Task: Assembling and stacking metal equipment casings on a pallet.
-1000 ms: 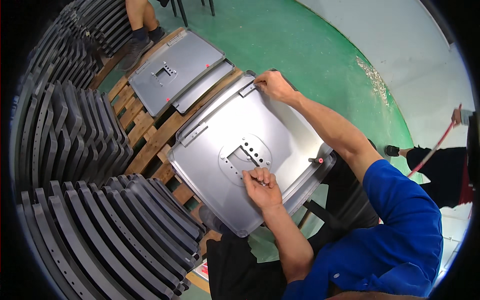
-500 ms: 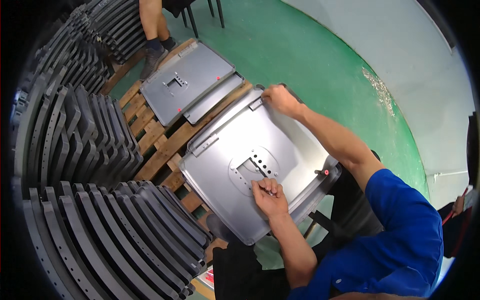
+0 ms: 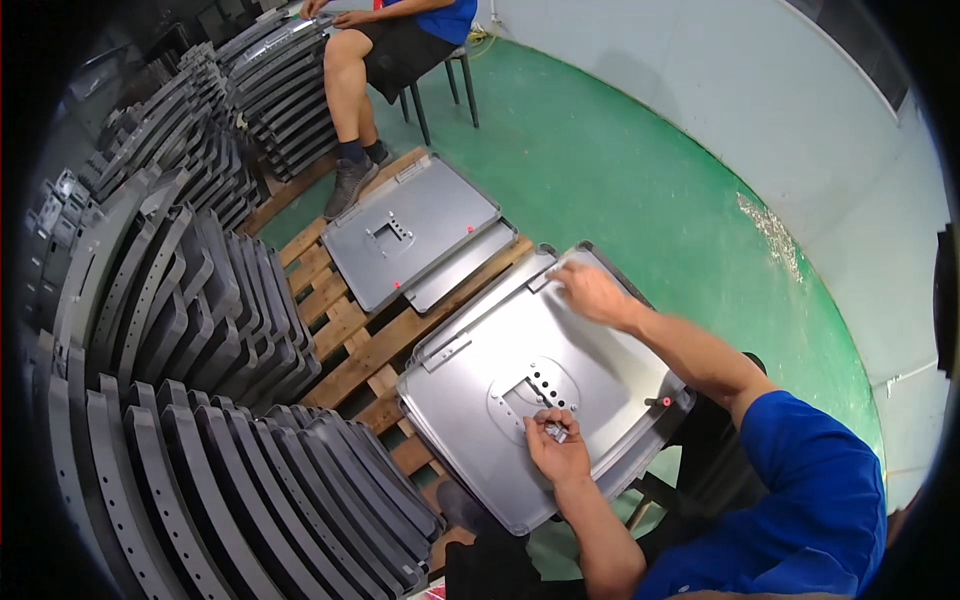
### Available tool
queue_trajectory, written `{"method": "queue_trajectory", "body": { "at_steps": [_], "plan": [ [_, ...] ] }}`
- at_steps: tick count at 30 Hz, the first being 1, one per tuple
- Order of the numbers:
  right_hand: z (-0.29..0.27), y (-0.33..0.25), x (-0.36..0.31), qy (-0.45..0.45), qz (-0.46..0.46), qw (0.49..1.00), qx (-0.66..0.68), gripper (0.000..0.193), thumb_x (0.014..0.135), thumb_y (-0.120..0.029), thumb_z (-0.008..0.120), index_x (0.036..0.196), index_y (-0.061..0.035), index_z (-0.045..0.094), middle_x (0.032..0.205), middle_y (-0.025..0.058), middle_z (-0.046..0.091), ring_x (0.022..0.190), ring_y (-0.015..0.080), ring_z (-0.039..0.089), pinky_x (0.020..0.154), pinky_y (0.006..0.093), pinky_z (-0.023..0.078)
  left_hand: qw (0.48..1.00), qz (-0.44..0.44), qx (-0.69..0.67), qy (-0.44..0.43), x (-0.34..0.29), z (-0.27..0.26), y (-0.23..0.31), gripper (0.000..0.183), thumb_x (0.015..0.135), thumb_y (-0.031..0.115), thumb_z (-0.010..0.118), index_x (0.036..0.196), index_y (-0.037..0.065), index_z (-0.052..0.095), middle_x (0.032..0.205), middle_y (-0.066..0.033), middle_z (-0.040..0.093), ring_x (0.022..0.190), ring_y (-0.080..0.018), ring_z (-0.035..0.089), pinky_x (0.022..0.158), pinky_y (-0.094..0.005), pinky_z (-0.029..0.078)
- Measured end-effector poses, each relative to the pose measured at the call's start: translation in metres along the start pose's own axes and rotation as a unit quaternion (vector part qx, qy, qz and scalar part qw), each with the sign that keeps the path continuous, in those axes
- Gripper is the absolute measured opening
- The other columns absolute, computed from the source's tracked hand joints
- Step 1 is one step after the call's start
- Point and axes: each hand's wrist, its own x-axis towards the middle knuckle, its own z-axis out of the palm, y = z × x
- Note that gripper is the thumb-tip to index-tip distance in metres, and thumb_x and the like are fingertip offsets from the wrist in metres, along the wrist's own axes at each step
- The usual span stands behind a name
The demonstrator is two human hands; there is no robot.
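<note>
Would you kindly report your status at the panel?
Left hand holding small metal parts; right hand at the far bracket, contact unclear; silver panel beneath both; left hand hiding part of its middle.

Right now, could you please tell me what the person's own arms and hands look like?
The left hand and the right hand are both ungloved, with no watch or band visible. The forearms are bare. The right arm wears a bright blue short sleeve; matching blue cloth shows beside the left arm at the lower edge.
</note>
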Motion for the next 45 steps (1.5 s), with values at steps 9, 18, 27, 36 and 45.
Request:
{"method": "queue_trajectory", "body": {
  "at_steps": [9, 18, 27, 36, 45],
  "plan": [
    [-0.029, -0.087, -0.091, -0.144, -0.324, 0.933, 0.064, 0.034, 0.078, -0.014, 0.064, 0.110, -0.0016, 0.063, 0.120, 0.0202, 0.053, 0.107, 0.0355, 0.054, 0.087, 0.0406, 0.049, 0.998, -0.012, 0.017, -0.064, 0.004, -0.017, -0.007, 0.054, 0.099, 0.041, 0.039, 0.129, -0.002, 0.048, 0.119, -0.0105, 0.056, 0.112, -0.0197, 0.051, 0.096, -0.0343, 0.040],
    [-0.020, -0.084, -0.109, -0.172, -0.319, 0.930, 0.063, 0.024, 0.078, -0.013, 0.061, 0.096, 0.0008, 0.068, 0.114, 0.0166, 0.055, 0.111, 0.0286, 0.051, 0.084, 0.0382, 0.047, 0.996, -0.038, 0.061, -0.053, -0.002, -0.003, -0.012, 0.050, 0.101, 0.036, 0.034, 0.132, 0.000, 0.047, 0.125, -0.0091, 0.055, 0.116, -0.0182, 0.050, 0.094, -0.0337, 0.041],
    [-0.015, -0.070, -0.097, -0.113, -0.264, 0.948, 0.139, 0.017, 0.081, -0.008, 0.059, 0.095, 0.0003, 0.063, 0.109, 0.0124, 0.059, 0.101, 0.0283, 0.058, 0.080, 0.0365, 0.050, 0.993, -0.029, -0.025, -0.111, 0.012, -0.030, -0.009, 0.030, 0.101, 0.029, 0.042, 0.098, 0.004, 0.059, 0.101, -0.0102, 0.064, 0.093, -0.0215, 0.062, 0.081, -0.0339, 0.052],
    [-0.004, 0.019, -0.009, 0.086, 0.011, 0.992, 0.095, 0.014, 0.082, -0.006, 0.061, 0.093, 0.0000, 0.067, 0.090, 0.0164, 0.068, 0.078, 0.0329, 0.066, 0.073, 0.0403, 0.053, 1.000, 0.005, -0.019, -0.008, 0.005, -0.022, 0.000, 0.031, 0.100, 0.030, 0.045, 0.080, 0.008, 0.052, 0.077, -0.0069, 0.057, 0.069, -0.0185, 0.052, 0.057, -0.0291, 0.041],
    [0.005, 0.044, 0.023, 0.044, -0.066, 0.990, -0.120, 0.014, 0.082, -0.009, 0.057, 0.091, -0.0054, 0.068, 0.095, 0.0087, 0.066, 0.096, 0.0280, 0.061, 0.080, 0.0416, 0.053, 1.000, 0.006, -0.010, 0.004, 0.007, -0.020, 0.002, 0.031, 0.100, 0.031, 0.046, 0.081, 0.007, 0.051, 0.076, -0.0070, 0.055, 0.069, -0.0187, 0.050, 0.058, -0.0284, 0.040]
  ]
}}
